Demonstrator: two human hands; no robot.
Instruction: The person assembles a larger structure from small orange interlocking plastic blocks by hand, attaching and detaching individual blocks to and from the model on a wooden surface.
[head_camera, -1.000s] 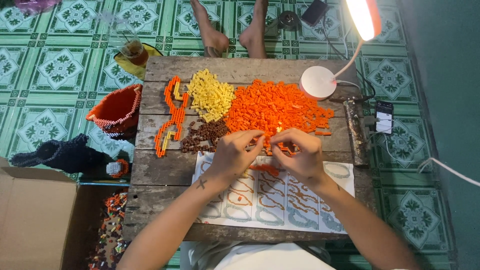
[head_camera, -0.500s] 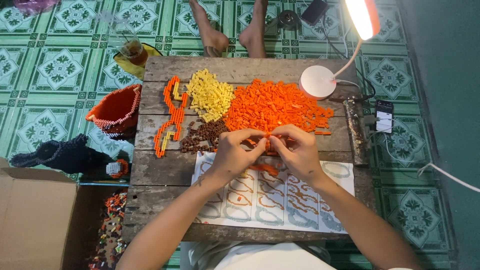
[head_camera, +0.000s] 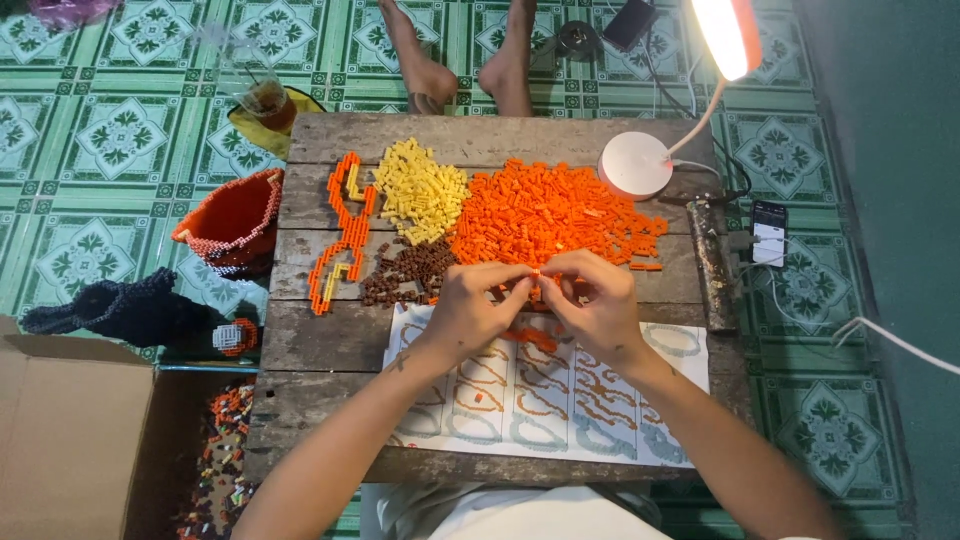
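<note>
A person seated at the near edge of a rough wooden table (head_camera: 320, 350) pinches small orange beads (head_camera: 538, 275) between both hands, just in front of the big orange bead pile (head_camera: 560, 215) that fills the middle of the table. The left hand (head_camera: 470, 305) and right hand (head_camera: 590, 300) meet fingertip to fingertip, fingers drawn narrow around the tiny pieces, which sit almost hidden between the tips. The beads look light, hard and smooth, likely to slip or scatter, and seem best taken by a fingertip pinch on their sides. Under the wrists lies a paper pattern sheet (head_camera: 545, 410), along the near edge. A yellow bead pile (head_camera: 420, 190) and brown beads (head_camera: 405, 272) lie towards the left, and a white lamp base (head_camera: 637, 165) stands near the far right corner.
</note>
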